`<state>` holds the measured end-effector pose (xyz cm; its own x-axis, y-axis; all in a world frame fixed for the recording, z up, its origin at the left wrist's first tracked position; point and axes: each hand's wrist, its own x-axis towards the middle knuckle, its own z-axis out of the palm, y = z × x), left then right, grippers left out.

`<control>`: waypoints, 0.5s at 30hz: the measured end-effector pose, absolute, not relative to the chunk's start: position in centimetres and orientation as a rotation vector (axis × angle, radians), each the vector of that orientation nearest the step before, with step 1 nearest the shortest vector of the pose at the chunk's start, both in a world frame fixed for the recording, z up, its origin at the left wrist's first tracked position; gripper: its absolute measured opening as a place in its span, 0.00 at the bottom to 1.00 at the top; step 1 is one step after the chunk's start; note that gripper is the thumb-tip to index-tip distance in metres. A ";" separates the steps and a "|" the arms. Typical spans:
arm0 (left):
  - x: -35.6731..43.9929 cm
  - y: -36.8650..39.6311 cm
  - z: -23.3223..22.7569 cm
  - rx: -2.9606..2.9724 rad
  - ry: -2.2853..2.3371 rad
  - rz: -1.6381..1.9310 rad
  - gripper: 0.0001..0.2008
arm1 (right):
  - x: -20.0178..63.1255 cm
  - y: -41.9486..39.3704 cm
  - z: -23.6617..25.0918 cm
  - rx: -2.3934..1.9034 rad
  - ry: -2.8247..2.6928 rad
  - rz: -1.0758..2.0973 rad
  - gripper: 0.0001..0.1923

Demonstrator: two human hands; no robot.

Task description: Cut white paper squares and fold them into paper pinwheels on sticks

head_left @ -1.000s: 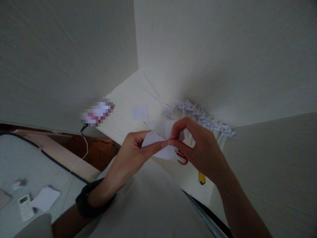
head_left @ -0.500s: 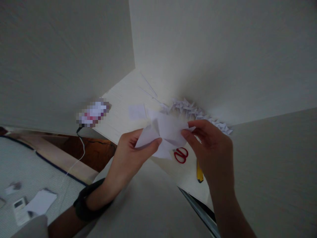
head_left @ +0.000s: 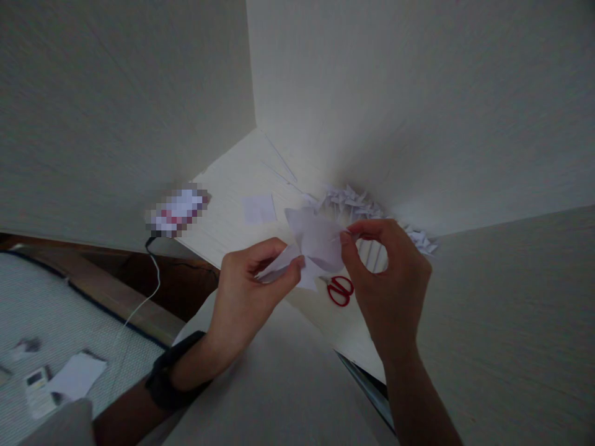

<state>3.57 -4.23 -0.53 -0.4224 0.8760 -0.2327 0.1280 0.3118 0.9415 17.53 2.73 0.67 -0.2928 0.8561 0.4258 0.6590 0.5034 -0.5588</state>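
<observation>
While both hands hover just above the near edge of the desk (head_left: 232,179), they share one folded sheet of white paper (head_left: 313,244). The left hand (head_left: 246,297) pinches the paper's lower left corner between thumb and fingertips, closed tight on it. The right hand (head_left: 390,279) nips the paper's right edge between thumb and forefinger, the other fingers curled loosely beneath. So the paper hangs in the air between the two hands, creased and partly opened, a flap standing up near its middle.

Under the paper, on the desk, lie red scissors (head_left: 340,290), just beside the right hand and partly covered by the sheet. Farther back sits a small square of paper (head_left: 258,208), lying flat and apart from everything else. Behind the right hand, along the wall, a heap of folded pieces (head_left: 353,201) stretches in a rough row. Two thin strips (head_left: 281,162) lie near the desk's far corner. A dark band (head_left: 173,378) wraps the left wrist. A white cable (head_left: 151,291) drops from the desk's left edge to the floor, where a loose sheet (head_left: 77,375) lies on a pale mat (head_left: 56,310).
</observation>
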 end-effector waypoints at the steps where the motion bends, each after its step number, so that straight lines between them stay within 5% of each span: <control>1: 3.6 -4.2 -0.6 0.909 1.779 1.177 0.10 | 17.6 2.8 0.7 -1.225 -2.073 0.330 0.06; 15: 3.6 -4.2 -2.0 0.834 1.799 1.197 0.12 | 17.2 0.8 1.1 -1.135 -2.059 0.111 0.06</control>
